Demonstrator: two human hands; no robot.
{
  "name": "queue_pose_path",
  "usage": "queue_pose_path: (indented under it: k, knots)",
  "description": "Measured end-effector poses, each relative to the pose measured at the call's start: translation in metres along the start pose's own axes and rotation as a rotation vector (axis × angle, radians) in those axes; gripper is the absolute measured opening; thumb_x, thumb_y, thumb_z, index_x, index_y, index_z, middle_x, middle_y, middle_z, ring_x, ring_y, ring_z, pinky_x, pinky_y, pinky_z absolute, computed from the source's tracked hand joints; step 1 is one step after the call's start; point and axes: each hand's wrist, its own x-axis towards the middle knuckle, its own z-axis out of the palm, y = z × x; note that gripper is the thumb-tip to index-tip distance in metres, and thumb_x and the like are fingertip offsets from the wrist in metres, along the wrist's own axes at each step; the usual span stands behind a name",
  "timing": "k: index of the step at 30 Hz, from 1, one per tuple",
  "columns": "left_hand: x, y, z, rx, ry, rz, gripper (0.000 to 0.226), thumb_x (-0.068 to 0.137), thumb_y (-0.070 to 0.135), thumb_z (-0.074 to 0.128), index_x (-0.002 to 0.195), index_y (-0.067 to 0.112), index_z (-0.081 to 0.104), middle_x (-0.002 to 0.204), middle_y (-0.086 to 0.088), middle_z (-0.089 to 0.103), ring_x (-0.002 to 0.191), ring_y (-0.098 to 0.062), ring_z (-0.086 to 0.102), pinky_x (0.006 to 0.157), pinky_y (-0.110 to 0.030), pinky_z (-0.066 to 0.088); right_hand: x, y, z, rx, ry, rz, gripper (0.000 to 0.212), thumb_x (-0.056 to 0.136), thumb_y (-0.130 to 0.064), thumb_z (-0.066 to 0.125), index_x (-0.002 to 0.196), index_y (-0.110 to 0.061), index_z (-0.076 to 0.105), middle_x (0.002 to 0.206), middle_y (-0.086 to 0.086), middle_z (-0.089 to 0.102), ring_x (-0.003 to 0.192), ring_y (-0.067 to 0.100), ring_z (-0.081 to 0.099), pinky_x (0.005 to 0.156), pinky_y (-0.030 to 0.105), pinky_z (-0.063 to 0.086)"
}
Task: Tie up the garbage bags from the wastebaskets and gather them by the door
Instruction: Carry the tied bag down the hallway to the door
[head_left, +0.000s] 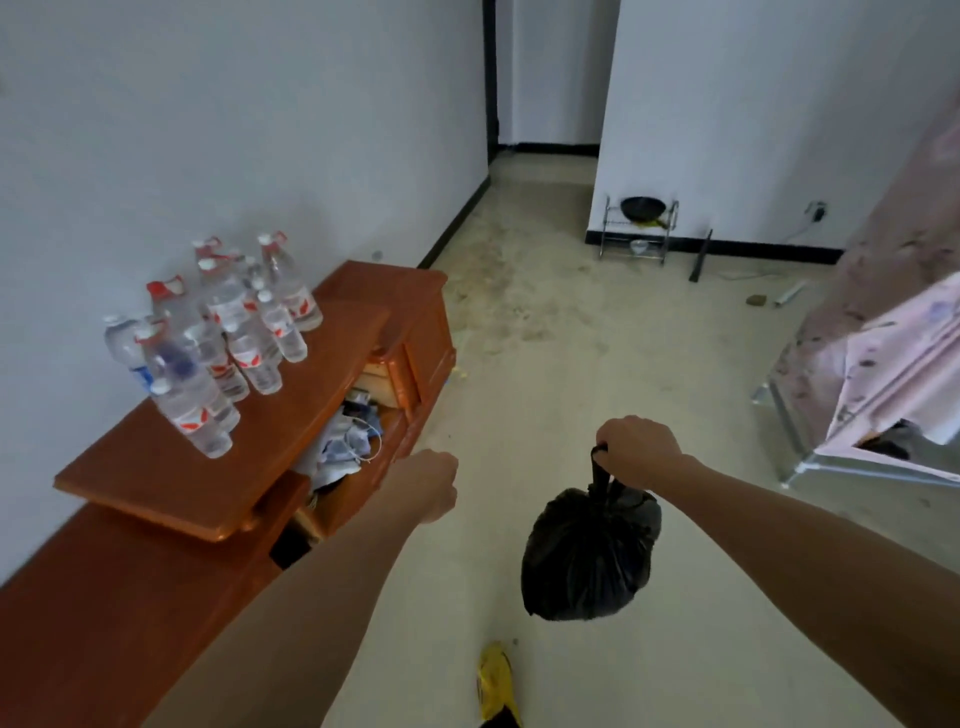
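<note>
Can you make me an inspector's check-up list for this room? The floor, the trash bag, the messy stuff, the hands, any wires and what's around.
surface: pale floor, dusty patch toward the hallway.
job's things: one black garbage bag, neck tied, hanging off the floor.
clutter: water bottles standing on the wooden cabinet; its open drawer is stuffed with odds and ends.
grips: right hand holds the bag's neck; left hand curled, nothing seen in it.
cables: charger plugged into the wall, wire trailing down.
surroundings: metal rack with a black pan; bed on the right.
</note>
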Motion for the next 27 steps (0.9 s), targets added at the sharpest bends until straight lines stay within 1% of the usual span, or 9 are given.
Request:
queue_pose_path:
  k: [2, 4, 10, 13, 17, 19, 21, 23, 27]
  knots:
    - [0.074, -0.014, -0.018, 0.001, -0.004, 0.013, 0.021, 0.088, 0.019, 0.047, 0.105, 0.012, 0.058, 0.112, -0.01, 0.062, 0.105, -0.029, 0.059, 0.08, -0.037, 0.047, 0.068, 0.014, -0.012, 0.0, -0.024, 0.033, 0.019, 0.091, -0.026, 0.049, 0.079, -0.015, 0.06, 0.07, -0.001, 0.051, 0.073, 0.024, 0.058, 0.06, 0.028, 0.039]
    - [0.149, -0.028, -0.049, -0.008, -0.007, 0.024, 0.021, 0.087, 0.019, 0.048, 0.104, 0.012, 0.058, 0.112, -0.011, 0.063, 0.104, -0.029, 0.059, 0.083, -0.037, 0.048, 0.138, 0.027, -0.034, 0.016, -0.025, 0.064, 0.02, 0.091, -0.026, 0.049, 0.084, -0.014, 0.063, 0.078, 0.002, 0.057, 0.078, 0.025, 0.06, 0.062, 0.029, 0.041]
    - [0.332, -0.045, -0.145, -0.012, 0.01, 0.051, 0.023, 0.089, 0.023, 0.047, 0.107, 0.014, 0.057, 0.113, -0.009, 0.062, 0.103, -0.028, 0.06, 0.085, -0.037, 0.049, 0.313, 0.063, -0.106, 0.069, 0.045, 0.111, 0.025, 0.091, -0.025, 0.049, 0.088, -0.011, 0.069, 0.082, 0.007, 0.066, 0.074, 0.025, 0.063, 0.057, 0.029, 0.043]
    - [0.426, -0.043, -0.179, -0.029, 0.015, 0.064, 0.02, 0.089, 0.023, 0.047, 0.104, 0.016, 0.058, 0.109, -0.007, 0.064, 0.1, -0.027, 0.06, 0.081, -0.036, 0.048, 0.406, 0.084, -0.128, 0.087, 0.054, 0.105, 0.024, 0.091, -0.024, 0.049, 0.089, -0.011, 0.07, 0.083, 0.008, 0.067, 0.076, 0.026, 0.064, 0.061, 0.03, 0.046]
    - [0.545, -0.048, -0.205, -0.041, -0.015, 0.045, 0.014, 0.089, 0.022, 0.047, 0.095, 0.015, 0.057, 0.103, -0.008, 0.064, 0.091, -0.027, 0.06, 0.075, -0.036, 0.047, 0.532, 0.112, -0.134, 0.094, 0.031, 0.044, 0.025, 0.092, -0.026, 0.05, 0.085, -0.01, 0.069, 0.078, 0.008, 0.066, 0.065, 0.024, 0.059, 0.054, 0.028, 0.042]
    - [0.602, -0.049, -0.218, -0.053, -0.033, 0.009, 0.012, 0.088, 0.021, 0.047, 0.091, 0.016, 0.057, 0.101, -0.008, 0.065, 0.086, -0.025, 0.059, 0.07, -0.033, 0.045, 0.597, 0.127, -0.138, 0.122, 0.011, 0.009, 0.026, 0.092, -0.027, 0.051, 0.084, -0.012, 0.069, 0.078, 0.007, 0.067, 0.067, 0.023, 0.062, 0.056, 0.03, 0.046]
    - [0.66, -0.05, -0.237, -0.076, -0.061, -0.025, 0.008, 0.088, 0.02, 0.047, 0.087, 0.016, 0.054, 0.101, -0.01, 0.065, 0.088, -0.027, 0.06, 0.066, -0.03, 0.04, 0.661, 0.14, -0.153, 0.147, -0.01, -0.035, 0.025, 0.092, -0.029, 0.051, 0.084, -0.014, 0.07, 0.078, 0.004, 0.066, 0.07, 0.022, 0.063, 0.059, 0.03, 0.048]
    - [0.721, -0.052, -0.268, -0.09, -0.031, -0.044, 0.009, 0.091, 0.021, 0.047, 0.09, 0.016, 0.055, 0.103, -0.01, 0.065, 0.089, -0.026, 0.061, 0.065, -0.028, 0.037, 0.733, 0.159, -0.178, 0.152, -0.001, -0.057, 0.025, 0.093, -0.03, 0.05, 0.085, -0.016, 0.07, 0.078, 0.003, 0.065, 0.07, 0.021, 0.062, 0.057, 0.029, 0.047]
    - [0.807, -0.06, -0.314, -0.132, -0.02, -0.069, 0.016, 0.091, 0.019, 0.046, 0.098, 0.011, 0.058, 0.096, -0.008, 0.059, 0.078, -0.023, 0.05, 0.059, -0.028, 0.035, 0.844, 0.18, -0.218, 0.134, -0.015, -0.099, 0.026, 0.092, -0.031, 0.05, 0.086, -0.015, 0.07, 0.081, 0.005, 0.067, 0.07, 0.022, 0.062, 0.051, 0.025, 0.039]
